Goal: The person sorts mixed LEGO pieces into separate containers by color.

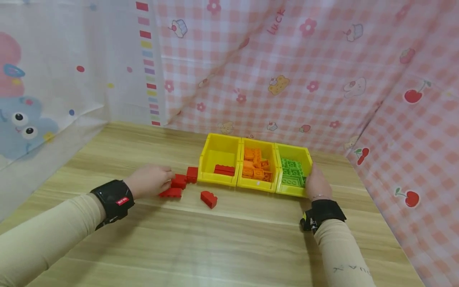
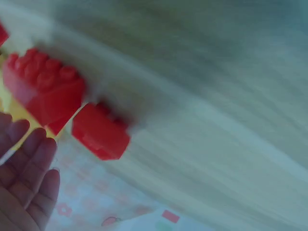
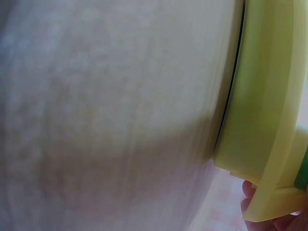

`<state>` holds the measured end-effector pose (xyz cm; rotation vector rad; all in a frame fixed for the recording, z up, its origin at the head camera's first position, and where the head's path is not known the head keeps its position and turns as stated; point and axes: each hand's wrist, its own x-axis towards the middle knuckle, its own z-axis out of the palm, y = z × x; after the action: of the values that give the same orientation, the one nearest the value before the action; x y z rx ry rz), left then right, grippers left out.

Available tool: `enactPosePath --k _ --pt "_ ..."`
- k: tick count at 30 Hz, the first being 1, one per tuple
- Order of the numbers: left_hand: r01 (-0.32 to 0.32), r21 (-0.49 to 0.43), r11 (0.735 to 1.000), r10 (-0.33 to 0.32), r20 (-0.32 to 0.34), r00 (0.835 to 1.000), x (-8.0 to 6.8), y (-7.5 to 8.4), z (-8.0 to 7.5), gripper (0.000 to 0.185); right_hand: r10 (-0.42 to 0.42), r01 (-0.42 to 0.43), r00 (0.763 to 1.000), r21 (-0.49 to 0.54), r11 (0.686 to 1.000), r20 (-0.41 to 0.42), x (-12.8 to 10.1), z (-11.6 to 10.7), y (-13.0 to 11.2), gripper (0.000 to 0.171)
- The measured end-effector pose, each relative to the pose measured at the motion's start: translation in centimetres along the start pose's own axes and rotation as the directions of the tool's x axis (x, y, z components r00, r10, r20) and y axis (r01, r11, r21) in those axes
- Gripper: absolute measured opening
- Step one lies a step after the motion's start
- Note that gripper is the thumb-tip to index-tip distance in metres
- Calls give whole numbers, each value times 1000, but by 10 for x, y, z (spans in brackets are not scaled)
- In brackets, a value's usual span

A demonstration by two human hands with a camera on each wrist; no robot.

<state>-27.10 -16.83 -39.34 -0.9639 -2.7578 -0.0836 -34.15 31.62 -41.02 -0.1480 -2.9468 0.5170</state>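
My left hand (image 1: 148,181) is beside a loose group of red toy bricks (image 1: 179,181) on the table, left of the yellow bins. In the left wrist view its fingers (image 2: 36,149) are extended and hold nothing, close to a studded red brick (image 2: 45,91) and a smaller red piece (image 2: 102,132). My right hand (image 1: 317,184) grips the outer right wall of the yellow bin with green bricks (image 1: 292,179). In the right wrist view, fingertips (image 3: 248,190) show behind the yellow bin's rim (image 3: 269,192).
The left yellow bin (image 1: 220,155) holds red bricks (image 1: 224,170), and the middle bin has orange bricks (image 1: 256,163). Another red brick (image 1: 208,199) lies in front of the bins. A pink checked curtain (image 1: 233,79) hangs right behind the bins.
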Motion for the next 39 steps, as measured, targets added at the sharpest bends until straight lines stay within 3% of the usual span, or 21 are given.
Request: enactPosePath --k 4,13,20,24,28,33,39 --pt "-100 40 994 101 -4 995 -2 3 7 11 10 -10 1000 -13 1000 -10 1 -4 4 50" --pt "-102 33 994 99 69 993 3 7 13 20 21 -21 1000 -10 1000 -16 4 -11 13 49" --pt "-147 -26 989 149 73 986 17 18 -3 20 29 -29 999 -5 1000 -30 8 -16 13 50" --pt "-186 -29 982 186 13 982 45 34 -23 22 18 -18 999 3 1000 -42 8 -18 11 48" --pt "-148 21 989 148 5 989 89 49 -31 20 17 -16 998 9 1000 -58 7 -16 11 44" --pt "8 98 995 -13 42 999 144 55 -15 19 21 -20 997 20 1000 -70 4 -8 8 44" --pt "190 109 976 -199 72 977 174 50 16 7 11 -9 998 27 1000 -68 1 2 1 45"
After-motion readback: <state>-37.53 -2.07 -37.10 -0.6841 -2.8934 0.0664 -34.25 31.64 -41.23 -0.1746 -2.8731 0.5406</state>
